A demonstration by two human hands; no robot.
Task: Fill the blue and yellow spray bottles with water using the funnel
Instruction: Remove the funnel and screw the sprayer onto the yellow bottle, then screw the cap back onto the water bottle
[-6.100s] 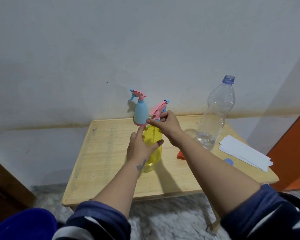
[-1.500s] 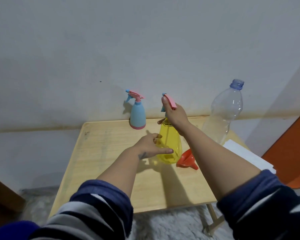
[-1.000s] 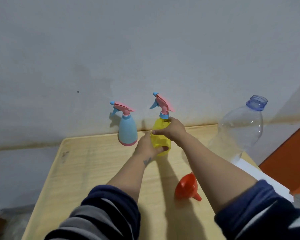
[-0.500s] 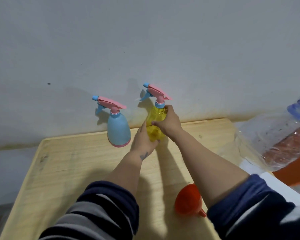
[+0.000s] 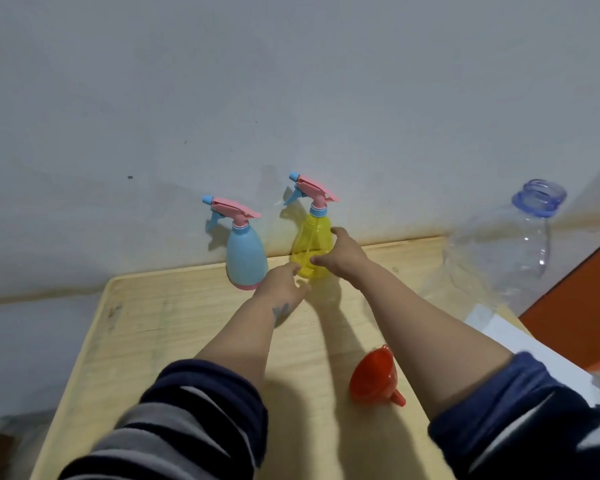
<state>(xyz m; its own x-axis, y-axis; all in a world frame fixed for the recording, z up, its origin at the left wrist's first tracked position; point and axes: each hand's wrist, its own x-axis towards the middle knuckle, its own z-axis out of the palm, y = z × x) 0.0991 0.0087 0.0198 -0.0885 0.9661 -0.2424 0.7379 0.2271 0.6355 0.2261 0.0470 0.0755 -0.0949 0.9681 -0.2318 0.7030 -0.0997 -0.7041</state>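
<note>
The yellow spray bottle (image 5: 313,242) stands upright at the back of the wooden table (image 5: 174,334), close to the wall, with its pink trigger head screwed on. My right hand (image 5: 342,254) holds its lower right side, thumb and fingers around the body. My left hand (image 5: 283,284) lies just in front of its base, fingers relaxed, fingertips at the bottle's foot. The blue spray bottle (image 5: 246,256) stands upright just left of the yellow one, also capped. The red funnel (image 5: 374,375) lies on its side on the table beside my right forearm.
A large clear plastic bottle (image 5: 499,251) with an open blue neck stands at the table's right side. White paper sheets (image 5: 520,344) lie by the right edge. An orange door (image 5: 582,306) is at the far right. The wall runs right behind the table.
Both hands carried the yellow bottle to the back of the table beside the blue one. My left hand has since slipped down from its body to its base.
</note>
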